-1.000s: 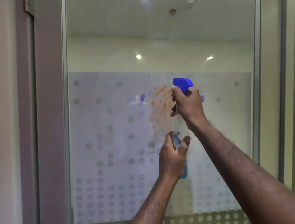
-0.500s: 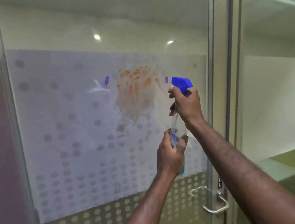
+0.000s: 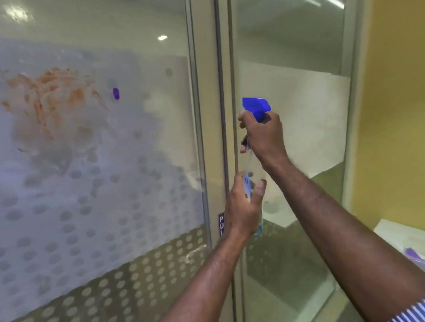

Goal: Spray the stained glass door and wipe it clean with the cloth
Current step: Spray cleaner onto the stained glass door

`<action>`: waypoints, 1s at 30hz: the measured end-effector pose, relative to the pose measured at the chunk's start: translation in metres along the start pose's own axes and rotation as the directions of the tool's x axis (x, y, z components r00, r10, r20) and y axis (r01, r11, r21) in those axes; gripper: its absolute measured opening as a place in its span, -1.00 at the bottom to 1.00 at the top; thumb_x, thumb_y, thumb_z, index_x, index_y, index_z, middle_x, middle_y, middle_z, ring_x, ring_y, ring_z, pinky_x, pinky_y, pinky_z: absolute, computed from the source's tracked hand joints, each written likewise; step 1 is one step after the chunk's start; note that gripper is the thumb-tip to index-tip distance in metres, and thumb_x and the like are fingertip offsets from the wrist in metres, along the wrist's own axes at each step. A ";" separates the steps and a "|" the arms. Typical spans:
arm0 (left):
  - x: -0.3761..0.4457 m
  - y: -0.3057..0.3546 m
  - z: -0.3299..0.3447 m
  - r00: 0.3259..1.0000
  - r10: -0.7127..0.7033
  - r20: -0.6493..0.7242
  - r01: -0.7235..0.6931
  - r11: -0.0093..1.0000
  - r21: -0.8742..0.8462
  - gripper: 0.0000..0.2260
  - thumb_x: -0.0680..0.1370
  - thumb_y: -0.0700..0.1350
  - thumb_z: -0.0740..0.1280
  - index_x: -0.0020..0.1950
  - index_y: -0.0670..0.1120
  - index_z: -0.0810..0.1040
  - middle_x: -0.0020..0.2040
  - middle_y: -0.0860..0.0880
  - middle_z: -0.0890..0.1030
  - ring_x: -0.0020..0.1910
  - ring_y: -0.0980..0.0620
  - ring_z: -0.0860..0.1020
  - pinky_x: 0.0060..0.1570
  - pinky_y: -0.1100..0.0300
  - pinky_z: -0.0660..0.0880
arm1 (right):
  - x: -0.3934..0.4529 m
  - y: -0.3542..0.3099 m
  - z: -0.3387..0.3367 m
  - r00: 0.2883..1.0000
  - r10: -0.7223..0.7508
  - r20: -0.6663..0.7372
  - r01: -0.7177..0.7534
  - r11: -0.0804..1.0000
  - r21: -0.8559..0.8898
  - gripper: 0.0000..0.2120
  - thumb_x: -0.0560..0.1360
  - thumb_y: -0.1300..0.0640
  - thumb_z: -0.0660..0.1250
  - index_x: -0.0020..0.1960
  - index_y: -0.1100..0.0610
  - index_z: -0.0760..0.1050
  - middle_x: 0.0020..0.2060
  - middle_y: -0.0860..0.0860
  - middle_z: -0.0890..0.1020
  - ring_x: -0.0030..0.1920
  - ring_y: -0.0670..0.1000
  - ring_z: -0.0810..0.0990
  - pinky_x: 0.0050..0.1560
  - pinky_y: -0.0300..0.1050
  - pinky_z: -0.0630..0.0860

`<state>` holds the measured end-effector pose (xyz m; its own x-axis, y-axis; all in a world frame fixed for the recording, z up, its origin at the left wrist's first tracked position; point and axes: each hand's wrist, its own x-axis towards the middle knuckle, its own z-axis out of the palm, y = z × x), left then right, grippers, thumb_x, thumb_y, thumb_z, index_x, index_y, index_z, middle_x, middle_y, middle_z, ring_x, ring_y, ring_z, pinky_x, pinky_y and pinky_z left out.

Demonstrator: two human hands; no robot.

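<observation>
**Bottle held in both hands, stain off to the left**

While the right hand [image 3: 263, 136] wraps the neck of the spray bottle [image 3: 252, 167] just under its blue trigger head [image 3: 256, 107], the left hand [image 3: 243, 204] closes around the clear body lower down, so the bottle stands upright and steady between them. Both hands are closed on it, in front of the door frame [image 3: 208, 84]. The orange stain [image 3: 46, 98] sits well to the left on the frosted, dotted glass door [image 3: 93, 197], with wet-looking patches spreading below it, which suggests spray has landed there. A purple object [image 3: 424, 260] on the white ledge [image 3: 405, 234] at the near right may be the cloth, though it is too blurred to tell. Wiping is not yet done.
</observation>
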<state>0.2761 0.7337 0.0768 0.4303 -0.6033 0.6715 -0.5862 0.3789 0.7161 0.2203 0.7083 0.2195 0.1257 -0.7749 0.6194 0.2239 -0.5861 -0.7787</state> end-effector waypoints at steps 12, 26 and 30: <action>-0.008 0.030 0.224 0.979 -0.009 0.203 0.046 0.983 -0.176 -0.33 0.42 0.46 0.07 0.29 0.01 0.43 0.06 0.03 0.61 0.01 0.03 0.62 0.03 0.05 0.55 | 0.067 0.062 -0.204 0.985 0.018 -0.171 -0.046 0.985 -0.164 -0.67 0.56 0.07 0.38 0.05 0.38 0.54 -0.28 0.07 0.55 -0.52 0.00 0.56 -0.42 -0.10 0.55; -0.030 0.050 0.453 0.837 0.062 0.543 0.163 0.921 -0.355 -0.15 0.35 0.59 0.10 0.41 0.01 0.32 0.22 0.01 0.55 0.12 0.01 0.62 0.24 -0.05 0.61 | 0.115 0.141 -0.422 0.949 -0.139 -0.284 -0.012 0.881 -0.473 -0.73 0.63 0.17 0.29 0.02 0.42 0.57 -0.31 0.03 0.60 -0.54 -0.09 0.56 -0.48 -0.20 0.53; -0.013 0.045 0.515 0.810 0.120 0.574 0.140 0.911 -0.389 -0.23 0.38 0.47 0.16 0.39 -0.04 0.34 0.19 -0.03 0.57 0.07 -0.01 0.65 0.15 -0.06 0.66 | 0.146 0.167 -0.468 0.938 -0.176 -0.299 -0.011 0.846 -0.533 -0.72 0.63 0.16 0.29 0.02 0.41 0.57 -0.31 0.03 0.60 -0.53 -0.09 0.57 -0.47 -0.15 0.56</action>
<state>-0.1092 0.3969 0.0019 -0.1157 -0.8458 0.5207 -0.2066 0.5333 0.8203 -0.1758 0.3869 0.1332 -0.2108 -0.6944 0.6880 -0.3272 -0.6131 -0.7191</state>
